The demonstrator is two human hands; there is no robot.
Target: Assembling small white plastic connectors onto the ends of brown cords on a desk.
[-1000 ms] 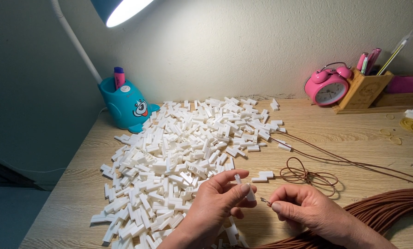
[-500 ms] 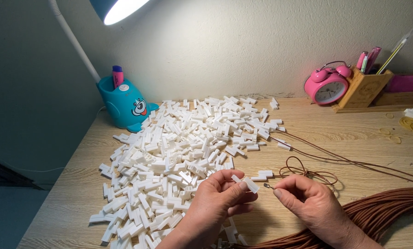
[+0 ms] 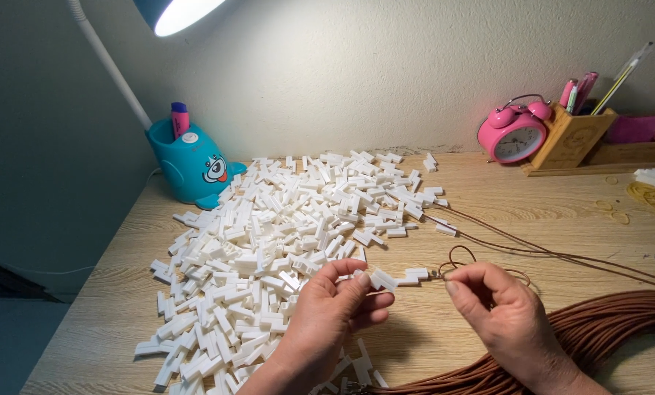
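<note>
Since a moment ago my left hand (image 3: 335,311) has lifted one small white plastic connector block (image 3: 383,279) clear of the heap, fingers pinched on it, while my right hand (image 3: 499,303) pinches the thin brown cord end (image 3: 441,274) just beside it.

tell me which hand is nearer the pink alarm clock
Right. The right hand is below the pink alarm clock, nearly straight toward the camera from it. The left hand sits further left, by the pile of white plastic pieces.
</note>
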